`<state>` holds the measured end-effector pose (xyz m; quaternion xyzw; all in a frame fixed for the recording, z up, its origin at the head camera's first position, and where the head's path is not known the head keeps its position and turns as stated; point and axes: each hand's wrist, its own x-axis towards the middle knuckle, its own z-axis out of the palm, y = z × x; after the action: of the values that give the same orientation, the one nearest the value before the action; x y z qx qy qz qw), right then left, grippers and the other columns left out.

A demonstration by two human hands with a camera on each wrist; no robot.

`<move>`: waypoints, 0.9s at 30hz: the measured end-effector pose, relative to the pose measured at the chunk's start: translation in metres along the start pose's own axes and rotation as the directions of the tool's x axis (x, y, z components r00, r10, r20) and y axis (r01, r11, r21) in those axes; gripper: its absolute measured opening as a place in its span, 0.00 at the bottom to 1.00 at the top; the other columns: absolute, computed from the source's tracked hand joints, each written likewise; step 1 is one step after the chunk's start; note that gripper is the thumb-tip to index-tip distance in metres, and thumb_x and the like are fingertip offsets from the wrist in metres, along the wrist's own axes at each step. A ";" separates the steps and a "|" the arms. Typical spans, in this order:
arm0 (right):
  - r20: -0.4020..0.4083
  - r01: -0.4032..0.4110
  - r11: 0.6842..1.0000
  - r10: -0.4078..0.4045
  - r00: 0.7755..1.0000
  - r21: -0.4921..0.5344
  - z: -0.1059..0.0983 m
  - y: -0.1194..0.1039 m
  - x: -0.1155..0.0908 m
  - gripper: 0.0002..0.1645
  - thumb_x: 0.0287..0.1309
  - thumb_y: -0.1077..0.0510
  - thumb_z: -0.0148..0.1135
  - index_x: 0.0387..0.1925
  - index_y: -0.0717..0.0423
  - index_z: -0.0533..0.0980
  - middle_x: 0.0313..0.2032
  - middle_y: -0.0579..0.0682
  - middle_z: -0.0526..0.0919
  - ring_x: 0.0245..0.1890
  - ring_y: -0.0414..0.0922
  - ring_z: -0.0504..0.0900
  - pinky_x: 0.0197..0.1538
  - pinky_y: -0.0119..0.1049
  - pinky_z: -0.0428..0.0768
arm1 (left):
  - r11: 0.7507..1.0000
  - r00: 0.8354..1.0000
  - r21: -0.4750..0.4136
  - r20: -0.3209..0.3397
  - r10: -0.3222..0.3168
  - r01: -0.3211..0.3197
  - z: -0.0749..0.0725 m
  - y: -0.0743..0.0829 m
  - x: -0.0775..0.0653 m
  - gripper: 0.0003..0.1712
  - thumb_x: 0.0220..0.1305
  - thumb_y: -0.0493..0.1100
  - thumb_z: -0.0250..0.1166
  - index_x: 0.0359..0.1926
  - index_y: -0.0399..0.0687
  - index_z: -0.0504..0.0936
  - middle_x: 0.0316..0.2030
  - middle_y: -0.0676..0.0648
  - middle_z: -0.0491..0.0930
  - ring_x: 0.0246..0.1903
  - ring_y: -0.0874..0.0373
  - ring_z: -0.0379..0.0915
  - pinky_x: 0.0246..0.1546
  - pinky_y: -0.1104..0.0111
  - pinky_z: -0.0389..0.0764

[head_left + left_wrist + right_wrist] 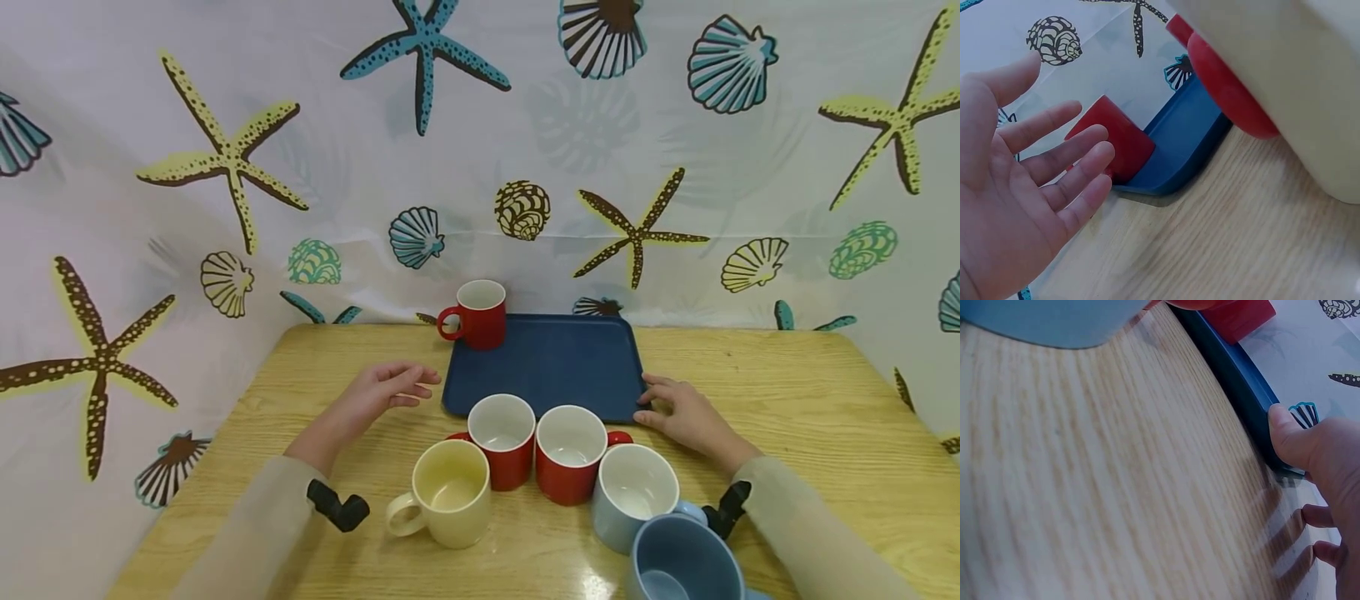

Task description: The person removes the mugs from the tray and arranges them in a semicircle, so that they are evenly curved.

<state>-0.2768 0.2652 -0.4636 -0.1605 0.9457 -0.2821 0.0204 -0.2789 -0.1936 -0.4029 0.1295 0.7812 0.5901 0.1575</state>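
Observation:
A red mug (483,321) with a white inside stands on the far left corner of the dark blue tray (562,367). My left hand (390,387), fingers loosely extended, holds nothing and hovers just left of the tray. At the tray's front right corner is my right hand (678,412), its thumb (1285,428) touching the rim and its other fingers spread beside it. In front of the tray stand two more red mugs (510,462), a cream mug (457,504), a light blue mug (626,508) and a darker blue mug (678,558).
All this is on a wooden table (795,392), backed by a white cloth (480,175) printed with starfish and shells. The cream mug sits near my left forearm, the blue mugs close to my right wrist.

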 end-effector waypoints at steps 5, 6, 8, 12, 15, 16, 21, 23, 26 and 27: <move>-0.005 0.003 1.000 -0.003 1.000 -0.008 0.000 0.003 0.000 0.19 0.56 0.45 0.62 0.42 0.54 0.80 0.64 0.59 0.64 0.63 0.62 0.59 0.61 0.61 0.57 | 1.000 0.999 -0.008 -0.032 -0.016 0.016 0.000 0.001 0.015 0.35 0.64 0.61 0.54 0.57 0.36 0.71 0.54 0.41 0.74 0.53 0.48 0.71 0.54 0.58 0.71; -0.006 0.002 1.000 -0.002 1.000 -0.008 0.000 0.003 0.000 0.19 0.56 0.45 0.62 0.42 0.54 0.80 0.64 0.59 0.64 0.63 0.62 0.60 0.61 0.61 0.57 | 1.000 0.999 -0.012 -0.035 -0.017 0.017 0.000 0.001 0.017 0.35 0.64 0.61 0.54 0.58 0.35 0.71 0.54 0.41 0.74 0.53 0.47 0.71 0.54 0.58 0.71; -0.008 0.001 1.000 -0.002 1.000 -0.007 0.000 0.003 0.000 0.18 0.56 0.45 0.63 0.42 0.54 0.80 0.64 0.59 0.64 0.62 0.62 0.60 0.61 0.60 0.57 | 1.000 0.999 -0.021 -0.039 -0.018 0.018 0.001 0.001 0.023 0.35 0.64 0.60 0.55 0.58 0.35 0.71 0.54 0.40 0.74 0.53 0.47 0.71 0.54 0.58 0.71; -0.004 -0.004 1.000 0.004 1.000 0.001 0.000 0.003 0.000 0.19 0.56 0.45 0.62 0.42 0.54 0.80 0.64 0.60 0.63 0.63 0.62 0.59 0.61 0.61 0.56 | 0.999 0.998 -0.013 -0.056 -0.038 0.038 0.002 0.002 0.032 0.32 0.65 0.60 0.54 0.57 0.38 0.72 0.54 0.40 0.74 0.52 0.47 0.71 0.54 0.57 0.71; -0.001 -0.007 1.000 0.007 1.000 0.000 0.000 0.002 -0.001 0.19 0.56 0.45 0.62 0.42 0.54 0.80 0.64 0.60 0.63 0.63 0.62 0.58 0.61 0.61 0.56 | 0.997 0.994 0.009 -0.081 -0.074 0.075 0.004 0.004 0.040 0.30 0.64 0.59 0.55 0.56 0.41 0.73 0.53 0.42 0.75 0.52 0.48 0.72 0.53 0.58 0.71; 0.000 -0.008 1.000 0.008 1.000 0.000 0.000 0.002 -0.001 0.19 0.56 0.46 0.62 0.42 0.54 0.80 0.64 0.60 0.63 0.63 0.62 0.58 0.61 0.61 0.56 | 0.996 0.993 0.020 -0.082 -0.086 0.088 0.004 0.004 0.042 0.30 0.65 0.59 0.55 0.56 0.42 0.73 0.53 0.41 0.75 0.52 0.48 0.72 0.53 0.57 0.72; -0.001 -0.010 1.000 0.010 1.000 -0.005 -0.001 0.000 -0.002 0.18 0.57 0.46 0.62 0.42 0.54 0.80 0.64 0.60 0.63 0.63 0.62 0.59 0.61 0.61 0.56 | 0.983 0.981 0.052 -0.095 -0.169 0.174 0.006 0.005 0.054 0.28 0.66 0.56 0.55 0.57 0.42 0.73 0.54 0.40 0.75 0.51 0.47 0.73 0.52 0.58 0.72; -0.002 -0.008 1.000 0.008 1.000 -0.004 -0.001 0.000 -0.002 0.18 0.57 0.46 0.62 0.42 0.54 0.80 0.64 0.59 0.63 0.63 0.62 0.58 0.61 0.61 0.56 | 0.980 0.977 0.054 -0.104 -0.186 0.193 0.006 0.005 0.058 0.27 0.66 0.55 0.55 0.58 0.41 0.72 0.54 0.39 0.74 0.52 0.46 0.72 0.53 0.58 0.72; -0.003 -0.004 1.000 0.004 1.000 -0.002 0.000 0.001 -0.001 0.18 0.57 0.46 0.62 0.42 0.54 0.80 0.64 0.59 0.63 0.63 0.62 0.58 0.61 0.61 0.56 | 0.978 0.971 0.038 -0.133 -0.196 0.203 0.005 0.006 0.063 0.27 0.67 0.54 0.54 0.58 0.40 0.72 0.54 0.38 0.74 0.52 0.46 0.72 0.53 0.58 0.72; -0.003 -0.006 1.000 0.006 1.000 -0.001 0.001 0.002 -0.001 0.18 0.57 0.46 0.62 0.42 0.54 0.80 0.64 0.59 0.63 0.63 0.62 0.58 0.61 0.61 0.56 | 0.979 0.971 0.037 -0.143 -0.194 0.201 0.005 0.006 0.064 0.28 0.67 0.54 0.54 0.59 0.39 0.71 0.54 0.38 0.74 0.52 0.46 0.72 0.53 0.58 0.72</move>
<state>-0.2761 0.2664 -0.4650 -0.1575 0.9463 -0.2818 0.0198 -0.3358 -0.1623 -0.4043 0.0137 0.8140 0.5590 0.1573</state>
